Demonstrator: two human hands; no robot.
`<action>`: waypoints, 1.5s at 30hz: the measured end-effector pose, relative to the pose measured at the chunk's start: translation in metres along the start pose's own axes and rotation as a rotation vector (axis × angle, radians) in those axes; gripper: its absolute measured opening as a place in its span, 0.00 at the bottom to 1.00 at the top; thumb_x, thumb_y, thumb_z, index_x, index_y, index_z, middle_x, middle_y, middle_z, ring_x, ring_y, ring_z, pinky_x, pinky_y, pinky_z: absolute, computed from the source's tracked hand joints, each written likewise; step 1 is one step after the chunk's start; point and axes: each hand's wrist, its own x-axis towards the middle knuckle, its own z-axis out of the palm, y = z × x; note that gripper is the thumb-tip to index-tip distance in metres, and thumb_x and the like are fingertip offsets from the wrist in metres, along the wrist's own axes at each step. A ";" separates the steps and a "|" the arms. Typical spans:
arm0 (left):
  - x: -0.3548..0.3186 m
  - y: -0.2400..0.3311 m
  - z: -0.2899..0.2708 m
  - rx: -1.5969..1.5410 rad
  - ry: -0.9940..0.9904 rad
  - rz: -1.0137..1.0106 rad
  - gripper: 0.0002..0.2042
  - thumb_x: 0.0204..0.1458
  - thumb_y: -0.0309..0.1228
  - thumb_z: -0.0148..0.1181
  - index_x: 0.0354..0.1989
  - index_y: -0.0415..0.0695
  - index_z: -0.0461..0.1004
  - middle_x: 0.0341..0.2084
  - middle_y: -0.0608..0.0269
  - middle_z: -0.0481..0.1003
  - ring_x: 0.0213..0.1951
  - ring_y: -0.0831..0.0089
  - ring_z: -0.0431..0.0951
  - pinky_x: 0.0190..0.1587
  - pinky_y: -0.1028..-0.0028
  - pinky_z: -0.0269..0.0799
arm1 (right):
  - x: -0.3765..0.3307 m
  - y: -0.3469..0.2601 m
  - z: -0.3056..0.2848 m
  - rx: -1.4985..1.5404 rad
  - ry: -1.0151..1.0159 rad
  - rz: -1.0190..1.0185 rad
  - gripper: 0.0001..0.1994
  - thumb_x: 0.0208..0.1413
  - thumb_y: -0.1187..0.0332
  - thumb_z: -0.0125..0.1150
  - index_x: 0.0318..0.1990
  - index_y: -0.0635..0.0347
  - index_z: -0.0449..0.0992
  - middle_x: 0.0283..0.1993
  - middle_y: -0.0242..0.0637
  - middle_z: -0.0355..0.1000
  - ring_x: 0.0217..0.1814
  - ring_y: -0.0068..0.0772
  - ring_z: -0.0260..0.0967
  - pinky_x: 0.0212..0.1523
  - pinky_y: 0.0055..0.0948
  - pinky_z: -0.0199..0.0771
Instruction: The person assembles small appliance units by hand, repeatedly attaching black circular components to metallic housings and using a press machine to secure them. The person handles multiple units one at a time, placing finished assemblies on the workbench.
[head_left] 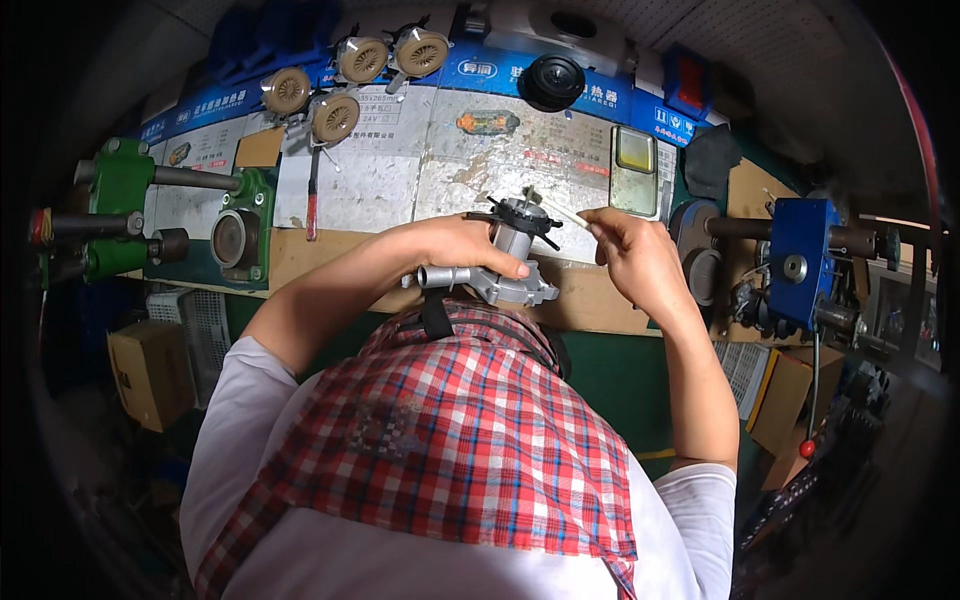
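My left hand [465, 243] is closed around a silver cast-metal housing [512, 288] with a side pipe, held upright at the near edge of the workbench. A dark round piece with black arms [520, 213] sits on top of the housing. In my right hand [640, 258], the fingers pinch the pale handle of a small brush [566, 212]. Its dark tip is at the top of the round piece; whether it touches cannot be made out. My left thumb lies across the front of the housing, and the other fingers are mostly hidden behind it.
Several tan round finned parts [333, 118] lie at the back left, near a red-handled tool [312, 210]. A black round part [552, 82] and a metal tray with yellowish content [635, 155] are farther right. Green [118, 195] and blue [803, 250] presses flank the bench.
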 end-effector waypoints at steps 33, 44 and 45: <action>0.002 -0.093 -0.039 -0.796 0.230 0.157 0.24 0.61 0.38 0.55 0.64 0.43 0.61 0.48 0.65 0.71 0.45 0.76 0.73 0.47 0.73 0.71 | 0.144 0.238 0.150 -0.201 0.612 1.022 0.10 0.50 0.63 0.64 0.37 0.56 0.76 0.48 0.46 0.69 0.54 0.50 0.64 0.53 0.46 0.64; 0.004 -0.078 -0.041 -0.424 0.836 0.279 0.20 0.47 0.28 0.70 0.47 0.39 0.72 0.39 0.64 0.77 0.41 0.76 0.76 0.45 0.73 0.72 | 0.268 0.108 0.123 -0.488 0.431 -0.272 0.19 0.53 0.65 0.62 0.51 0.59 0.71 0.51 0.45 0.71 0.60 0.45 0.64 0.67 0.46 0.53; 0.012 -0.088 -0.042 -0.339 0.878 0.358 0.21 0.43 0.31 0.73 0.46 0.39 0.73 0.40 0.61 0.78 0.41 0.73 0.77 0.46 0.71 0.72 | 0.274 0.113 0.124 -0.555 0.431 -0.297 0.17 0.53 0.67 0.60 0.50 0.60 0.72 0.49 0.45 0.72 0.57 0.44 0.66 0.67 0.46 0.55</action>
